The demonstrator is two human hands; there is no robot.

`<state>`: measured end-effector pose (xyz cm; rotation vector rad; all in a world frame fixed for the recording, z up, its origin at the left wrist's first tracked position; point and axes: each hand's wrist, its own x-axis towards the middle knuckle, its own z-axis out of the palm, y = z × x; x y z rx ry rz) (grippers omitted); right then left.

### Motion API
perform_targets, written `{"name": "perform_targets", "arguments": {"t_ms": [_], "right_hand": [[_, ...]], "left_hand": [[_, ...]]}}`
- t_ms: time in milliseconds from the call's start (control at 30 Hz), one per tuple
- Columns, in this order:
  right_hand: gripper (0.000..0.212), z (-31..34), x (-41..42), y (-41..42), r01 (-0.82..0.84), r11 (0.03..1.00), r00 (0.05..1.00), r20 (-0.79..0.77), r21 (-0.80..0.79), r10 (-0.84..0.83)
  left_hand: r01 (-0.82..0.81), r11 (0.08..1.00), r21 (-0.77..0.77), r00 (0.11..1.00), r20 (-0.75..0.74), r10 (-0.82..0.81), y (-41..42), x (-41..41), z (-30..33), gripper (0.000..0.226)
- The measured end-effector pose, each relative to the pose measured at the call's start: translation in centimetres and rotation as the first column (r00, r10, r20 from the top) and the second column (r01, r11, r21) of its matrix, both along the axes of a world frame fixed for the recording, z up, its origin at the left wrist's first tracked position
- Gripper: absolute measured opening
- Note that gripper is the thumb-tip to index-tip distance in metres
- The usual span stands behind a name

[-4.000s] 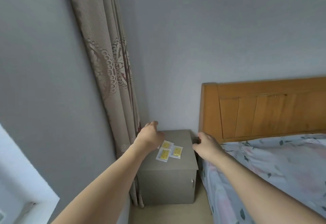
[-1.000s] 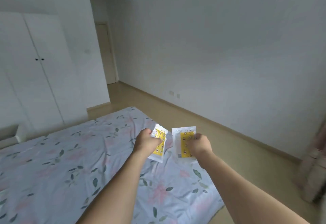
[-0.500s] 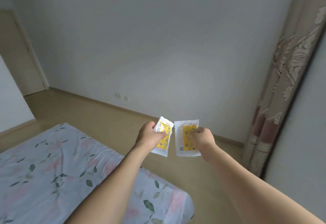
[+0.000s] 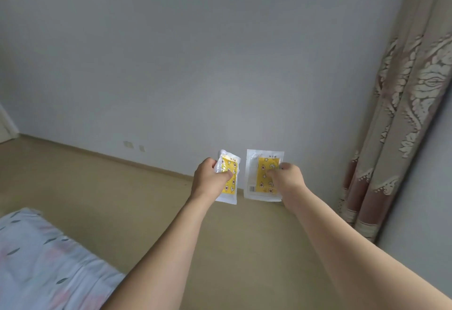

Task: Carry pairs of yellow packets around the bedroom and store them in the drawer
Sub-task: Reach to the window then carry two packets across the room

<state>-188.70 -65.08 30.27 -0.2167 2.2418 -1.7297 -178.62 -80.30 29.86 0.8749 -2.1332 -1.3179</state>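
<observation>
Head view: left hand (image 4: 211,179), right hand (image 4: 288,179) each grip-pinch flat glossy packets (image 4: 263,175).

I am looking into a home bedroom: a bed (image 4: 44,268) with a pale floral sheet sits at lower left, a patterned beige curtain (image 4: 401,104) hangs at right, and plain grey walls (image 4: 195,53) meet a tan floor (image 4: 97,187).
</observation>
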Motion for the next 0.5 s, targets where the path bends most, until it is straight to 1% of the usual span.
{"name": "perform_targets", "arguments": {"t_ms": [67, 133, 267, 333, 500], "right_hand": [[0.011, -0.4, -5.1, -1.8, -0.002, 0.999, 1.0, -0.003, -0.046, 0.002], [0.009, -0.8, -10.2, -3.7, -0.022, 0.998, 1.0, -0.015, -0.059, 0.021], [0.009, -0.7, -19.7, -8.3, -0.036, 0.997, 0.999, -0.014, -0.07, 0.035], [0.01, -0.5, -23.3, -11.4, -0.055, 0.996, 0.998, -0.016, -0.075, 0.054], [0.011, -1.8, -29.2, -20.8, -0.151, 0.985, 0.987, 0.037, -0.078, 0.155]], "left_hand": [[-0.022, 1.0, 0.004, 1.0, -0.021, 0.022, -1.4, -5.0, -0.6, 0.02], [-0.046, 0.999, 0.024, 0.998, -0.047, 0.047, -3.1, -9.8, -1.0, 0.018], [-0.103, 0.995, 0.014, 0.994, -0.03, 0.104, -7.5, -18.1, -0.5, 0.016], [-0.142, 0.99, 0.013, 0.989, -0.035, 0.143, -10.0, -21.3, -0.3, 0.016], [-0.241, 0.967, 0.081, 0.967, -0.067, 0.247, -17.0, -26.3, -0.4, 0.015]]}}
